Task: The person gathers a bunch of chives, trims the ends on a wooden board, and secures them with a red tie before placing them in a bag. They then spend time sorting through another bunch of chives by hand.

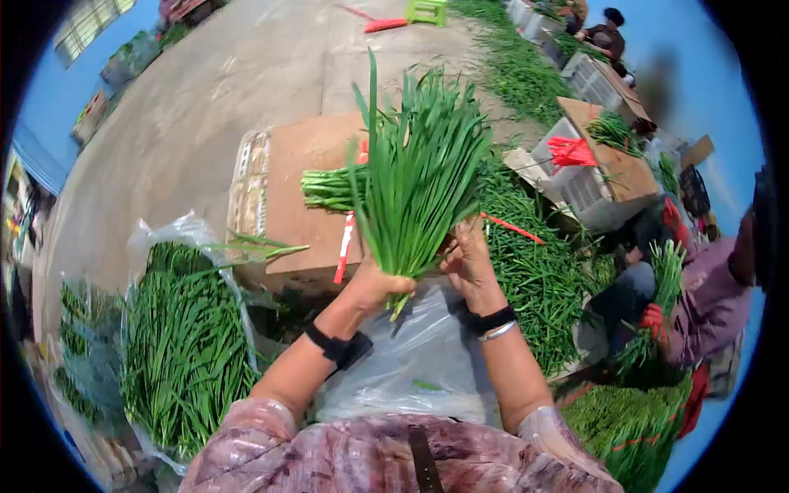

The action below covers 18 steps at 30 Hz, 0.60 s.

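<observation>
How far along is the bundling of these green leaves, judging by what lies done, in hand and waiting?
Done: one bundle lies on the cardboard box. In hand: the left hand grips a loose bunch at its base and the right hand touches it; no tie shows on it. Remaining: loose leaves fill the plastic bag, and a pile covers the ground.
</observation>
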Motion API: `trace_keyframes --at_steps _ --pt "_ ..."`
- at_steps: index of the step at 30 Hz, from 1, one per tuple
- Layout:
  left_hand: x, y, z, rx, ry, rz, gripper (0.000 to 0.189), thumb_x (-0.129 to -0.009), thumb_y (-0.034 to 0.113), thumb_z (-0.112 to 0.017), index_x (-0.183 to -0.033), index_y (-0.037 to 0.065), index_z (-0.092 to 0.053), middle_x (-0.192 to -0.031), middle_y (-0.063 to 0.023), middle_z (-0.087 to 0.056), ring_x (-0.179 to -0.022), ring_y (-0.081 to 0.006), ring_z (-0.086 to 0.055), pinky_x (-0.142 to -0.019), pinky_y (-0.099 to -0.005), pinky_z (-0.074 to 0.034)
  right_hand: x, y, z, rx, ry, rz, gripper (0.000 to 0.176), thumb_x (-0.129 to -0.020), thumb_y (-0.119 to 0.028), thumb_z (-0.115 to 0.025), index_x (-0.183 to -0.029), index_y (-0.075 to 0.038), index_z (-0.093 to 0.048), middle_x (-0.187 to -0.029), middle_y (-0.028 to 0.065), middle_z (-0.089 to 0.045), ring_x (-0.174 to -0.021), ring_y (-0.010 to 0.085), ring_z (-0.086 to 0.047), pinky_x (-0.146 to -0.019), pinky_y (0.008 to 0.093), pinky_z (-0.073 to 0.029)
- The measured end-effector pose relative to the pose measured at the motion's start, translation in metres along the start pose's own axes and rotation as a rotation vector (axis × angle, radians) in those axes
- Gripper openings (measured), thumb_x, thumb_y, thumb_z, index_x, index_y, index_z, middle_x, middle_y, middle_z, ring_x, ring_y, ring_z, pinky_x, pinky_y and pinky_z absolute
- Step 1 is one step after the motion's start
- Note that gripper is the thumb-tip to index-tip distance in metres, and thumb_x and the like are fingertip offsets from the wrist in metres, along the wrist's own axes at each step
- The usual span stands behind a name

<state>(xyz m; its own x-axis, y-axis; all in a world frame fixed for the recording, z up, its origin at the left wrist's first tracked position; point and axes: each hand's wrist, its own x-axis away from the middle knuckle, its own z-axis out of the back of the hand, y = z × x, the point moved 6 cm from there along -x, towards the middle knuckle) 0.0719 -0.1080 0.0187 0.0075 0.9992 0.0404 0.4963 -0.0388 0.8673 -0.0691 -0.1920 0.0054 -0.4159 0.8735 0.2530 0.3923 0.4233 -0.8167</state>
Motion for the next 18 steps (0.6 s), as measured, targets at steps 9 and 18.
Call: trace_keyframes --at_steps 9,18 --pt "0.048 -0.002 0.004 -0.271 -0.139 0.116 0.063 -0.053 0.010 -0.079 -0.111 0.003 -0.056 -0.097 -0.0021 -0.059 -0.085 -0.0141 -0.055 -0.073 -0.0293 -0.047 0.017 -0.043 0.034 -0.369 -0.025 0.237 0.031 -0.088 -0.027 -0.064 -0.107 -0.005 -0.056 -0.101 0.0100 -0.065 -0.089 0.0245 -0.066 -0.077 0.0423 -0.057" --pt "0.097 -0.006 0.003 -0.201 -0.144 0.298 0.064 -0.054 0.012 -0.083 -0.110 0.003 -0.055 -0.091 -0.0050 -0.061 -0.077 -0.0170 -0.058 -0.065 -0.0304 -0.047 0.057 -0.114 0.101 -0.434 -0.026 0.311 0.032 -0.086 -0.024 -0.066 -0.110 -0.007 -0.054 -0.104 0.0085 -0.061 -0.093 0.0244 -0.061 -0.077 0.0437 -0.054"
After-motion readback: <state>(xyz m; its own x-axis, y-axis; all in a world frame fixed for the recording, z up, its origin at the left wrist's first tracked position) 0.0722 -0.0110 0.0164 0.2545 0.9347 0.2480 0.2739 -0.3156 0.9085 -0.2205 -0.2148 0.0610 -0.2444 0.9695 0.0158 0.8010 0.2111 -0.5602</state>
